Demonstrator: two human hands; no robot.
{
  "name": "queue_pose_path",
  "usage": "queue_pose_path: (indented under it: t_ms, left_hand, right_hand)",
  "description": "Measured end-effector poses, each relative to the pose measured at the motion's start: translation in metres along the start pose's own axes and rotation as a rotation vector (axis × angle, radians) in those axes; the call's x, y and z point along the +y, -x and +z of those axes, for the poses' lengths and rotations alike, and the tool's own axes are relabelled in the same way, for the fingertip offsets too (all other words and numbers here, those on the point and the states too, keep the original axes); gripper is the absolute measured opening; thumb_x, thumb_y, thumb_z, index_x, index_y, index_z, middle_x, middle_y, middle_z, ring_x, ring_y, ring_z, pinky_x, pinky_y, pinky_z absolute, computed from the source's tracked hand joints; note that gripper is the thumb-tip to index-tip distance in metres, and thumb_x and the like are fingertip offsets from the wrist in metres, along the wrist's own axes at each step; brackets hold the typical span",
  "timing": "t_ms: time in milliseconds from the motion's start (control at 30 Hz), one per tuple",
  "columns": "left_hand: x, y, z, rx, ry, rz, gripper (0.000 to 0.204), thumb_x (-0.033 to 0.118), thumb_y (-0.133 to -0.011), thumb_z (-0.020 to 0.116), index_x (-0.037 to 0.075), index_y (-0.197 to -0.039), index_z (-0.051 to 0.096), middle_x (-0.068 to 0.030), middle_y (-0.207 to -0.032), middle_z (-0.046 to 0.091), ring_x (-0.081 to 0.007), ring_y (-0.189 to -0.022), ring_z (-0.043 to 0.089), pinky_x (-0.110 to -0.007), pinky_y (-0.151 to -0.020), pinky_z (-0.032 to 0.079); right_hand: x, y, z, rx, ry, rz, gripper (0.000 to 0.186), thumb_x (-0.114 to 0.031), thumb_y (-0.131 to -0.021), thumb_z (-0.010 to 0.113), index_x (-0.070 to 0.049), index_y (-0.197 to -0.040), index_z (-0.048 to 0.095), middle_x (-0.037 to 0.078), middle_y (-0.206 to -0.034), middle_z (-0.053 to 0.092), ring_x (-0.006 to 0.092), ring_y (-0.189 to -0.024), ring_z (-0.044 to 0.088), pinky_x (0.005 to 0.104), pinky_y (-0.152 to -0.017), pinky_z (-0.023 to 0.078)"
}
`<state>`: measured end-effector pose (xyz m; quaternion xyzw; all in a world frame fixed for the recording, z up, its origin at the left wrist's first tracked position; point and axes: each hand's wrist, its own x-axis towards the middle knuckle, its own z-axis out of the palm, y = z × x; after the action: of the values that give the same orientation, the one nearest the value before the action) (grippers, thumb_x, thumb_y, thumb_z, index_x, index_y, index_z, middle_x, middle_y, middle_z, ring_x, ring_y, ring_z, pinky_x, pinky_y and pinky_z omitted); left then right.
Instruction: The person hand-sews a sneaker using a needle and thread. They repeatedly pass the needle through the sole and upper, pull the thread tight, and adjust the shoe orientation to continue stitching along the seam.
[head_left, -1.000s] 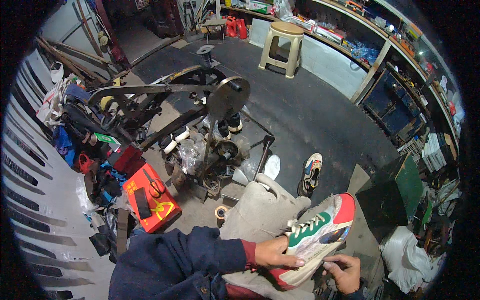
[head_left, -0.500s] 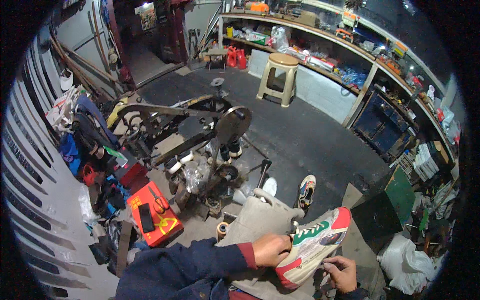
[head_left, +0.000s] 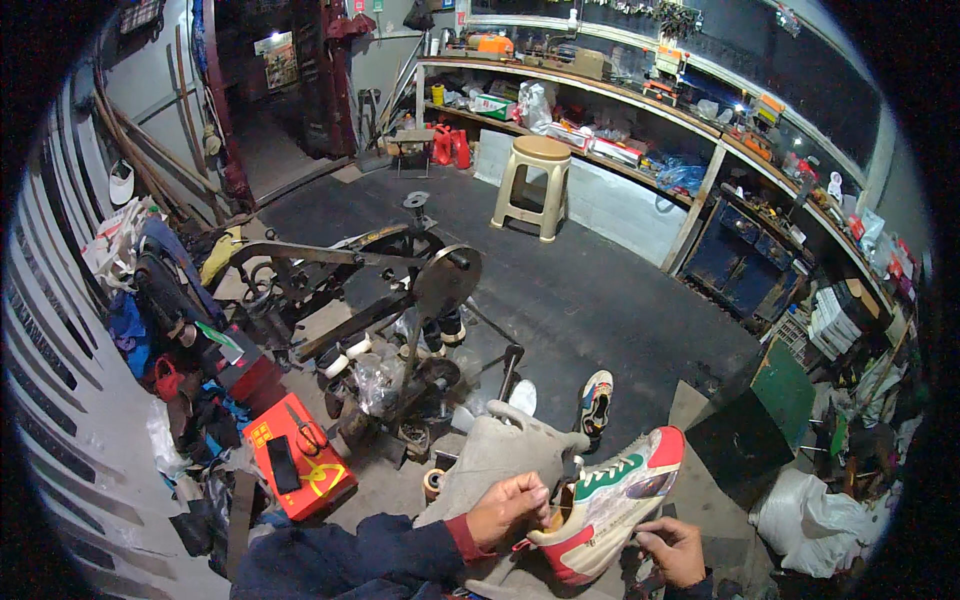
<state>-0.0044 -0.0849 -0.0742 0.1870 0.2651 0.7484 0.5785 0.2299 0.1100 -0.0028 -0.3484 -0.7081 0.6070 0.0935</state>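
Observation:
A cream sneaker (head_left: 610, 510) with red toe and heel and green lacing panels lies tilted over my lap, toe up and to the right. Beside its ankle opening my left hand (head_left: 510, 512) is closed in a pinch; whatever is between the fingertips is too small to make out. At the sole edge my right hand (head_left: 675, 550) also pinches, thumb and forefinger together by the midsole, and I cannot tell what they hold. A grey cloth (head_left: 490, 455) is spread beneath the shoe. A second sneaker (head_left: 596, 402) sits on the floor beyond it.
An iron hand-cranked machine (head_left: 440, 285) stands ahead to the left. Near it, a red box (head_left: 328, 480) carries a black phone (head_left: 284, 464) and scissors (head_left: 304, 430). A plastic stool (head_left: 533, 185) is farther off. At right are a white sack (head_left: 810, 520) and a green panel (head_left: 783, 390).
My left hand has drawn back from the shoe's opening, leftward, into a raised pinch. The right hand stays by the sole. The whole view has shifted slightly.

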Motion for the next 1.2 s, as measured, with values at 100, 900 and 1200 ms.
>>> queue_pose_path:
  t_ms: [100, 900, 1200]
  left_hand:
    - [-0.008, -0.009, -0.008, 0.021, -0.35, -0.143, 0.023, 0.026, -0.103, 0.058, 0.005, -0.11, 0.058, -0.0025, -0.102, 0.062, -0.0096, -0.095, 0.058, -0.026, -0.087, 0.047]
    - [-0.034, -0.067, -0.001, -0.36, -0.637, -0.207, 0.07, 0.041, -0.094, 0.068, -0.001, -0.144, 0.042, -0.0109, -0.133, 0.058, -0.0193, -0.119, 0.053, -0.033, -0.103, 0.042]
    - [-0.048, -0.062, 0.004, -0.13, -0.599, -0.047, 0.053, 0.036, -0.1, 0.06, -0.001, -0.136, 0.051, -0.0113, -0.124, 0.064, -0.0184, -0.109, 0.058, -0.034, -0.098, 0.045]
  right_hand:
    - [-0.005, 0.001, 0.004, 0.019, 0.005, 0.03, 0.017, -0.004, -0.088, 0.072, 0.004, -0.102, 0.073, 0.008, -0.084, 0.072, 0.0119, -0.07, 0.065, 0.0261, -0.065, 0.053]
    - [-0.023, -0.016, 0.006, 0.007, 0.166, 0.059, 0.014, -0.011, -0.088, 0.074, 0.002, -0.096, 0.074, 0.004, -0.079, 0.071, 0.0101, -0.069, 0.062, 0.0261, -0.065, 0.05]
    - [-0.027, -0.013, 0.014, -0.025, 0.772, -0.264, 0.02, -0.013, -0.088, 0.072, 0.002, -0.1, 0.065, 0.021, -0.089, 0.071, 0.0258, -0.077, 0.07, 0.0351, -0.07, 0.053]
